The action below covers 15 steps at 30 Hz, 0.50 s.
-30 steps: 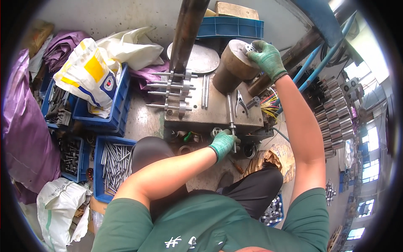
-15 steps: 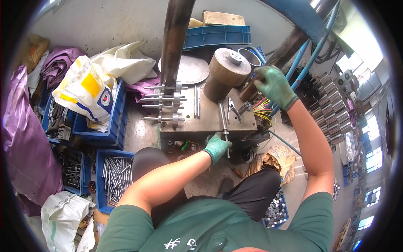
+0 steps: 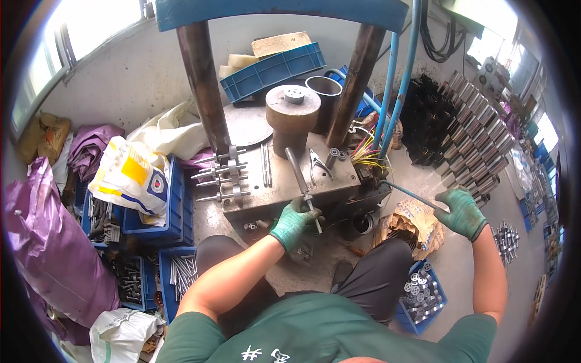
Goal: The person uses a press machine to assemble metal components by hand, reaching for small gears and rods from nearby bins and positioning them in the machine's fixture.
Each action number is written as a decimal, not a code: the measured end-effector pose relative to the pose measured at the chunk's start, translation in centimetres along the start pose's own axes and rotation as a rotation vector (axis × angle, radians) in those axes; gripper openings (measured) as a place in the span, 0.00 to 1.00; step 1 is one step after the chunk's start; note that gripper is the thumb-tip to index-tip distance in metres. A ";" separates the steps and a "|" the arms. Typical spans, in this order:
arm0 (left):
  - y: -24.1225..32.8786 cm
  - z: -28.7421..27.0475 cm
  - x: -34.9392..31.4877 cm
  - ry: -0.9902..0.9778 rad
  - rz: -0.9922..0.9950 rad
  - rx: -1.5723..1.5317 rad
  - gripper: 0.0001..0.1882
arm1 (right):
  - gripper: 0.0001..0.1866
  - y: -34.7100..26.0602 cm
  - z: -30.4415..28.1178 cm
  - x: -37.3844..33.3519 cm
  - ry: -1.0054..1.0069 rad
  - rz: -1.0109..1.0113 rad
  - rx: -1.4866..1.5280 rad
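My left hand (image 3: 295, 224), in a green glove, is closed around the lower part of a metal shaft (image 3: 297, 171). The shaft is tilted: its thicker upper part lies over the press table (image 3: 260, 196), and a thin end sticks out below my fingers. Out to the right, my gloved right hand (image 3: 462, 212) is closed on the end of a long thin lever (image 3: 414, 195). A round steel block (image 3: 293, 115) with a small slotted disc (image 3: 294, 94) on top stands behind the shaft. Pliers (image 3: 318, 164) lie right of the shaft, two thin rods (image 3: 265, 164) to its left.
Several shafts with collars (image 3: 227, 175) lie along the table's left edge. Press columns (image 3: 204, 85) rise on both sides. Blue bins hold rods (image 3: 181, 272) and slotted metal discs (image 3: 422, 296). Loose coloured wires (image 3: 370, 156) hang by the right column. Stacked metal cylinders (image 3: 475, 130) stand at the right.
My right hand has come down from beside the right column to the lever's end and closed on it. My left hand still grips the shaft. The view has shifted.
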State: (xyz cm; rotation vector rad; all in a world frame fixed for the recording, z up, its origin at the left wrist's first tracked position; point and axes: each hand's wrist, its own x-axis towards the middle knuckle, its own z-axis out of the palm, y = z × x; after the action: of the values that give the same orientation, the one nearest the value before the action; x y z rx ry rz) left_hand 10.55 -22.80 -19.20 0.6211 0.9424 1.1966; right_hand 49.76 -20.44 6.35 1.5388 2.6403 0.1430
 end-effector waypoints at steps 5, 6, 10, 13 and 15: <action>2.9 -0.8 -0.4 0.063 0.459 0.270 0.31 | 0.14 1.7 4.5 -2.9 0.419 0.096 0.254; 3.8 -1.2 0.3 0.080 0.565 0.323 0.32 | 0.12 2.0 4.8 -2.7 0.529 0.076 0.184; 10.8 -0.6 2.0 -0.008 0.827 0.326 0.28 | 0.14 3.6 3.6 2.0 0.842 -0.019 0.303; 16.4 1.8 3.5 0.009 0.933 0.327 0.27 | 0.23 5.5 1.8 6.3 0.946 -0.025 0.302; 19.8 2.9 4.8 0.063 1.005 0.375 0.24 | 0.34 5.9 0.5 8.8 0.938 0.038 0.191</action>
State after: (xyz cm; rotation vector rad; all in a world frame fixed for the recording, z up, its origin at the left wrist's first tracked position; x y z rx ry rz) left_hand 3.67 -12.43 -2.74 1.4689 0.9284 1.9353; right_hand 50.57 -9.91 6.37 1.9215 3.3684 0.8204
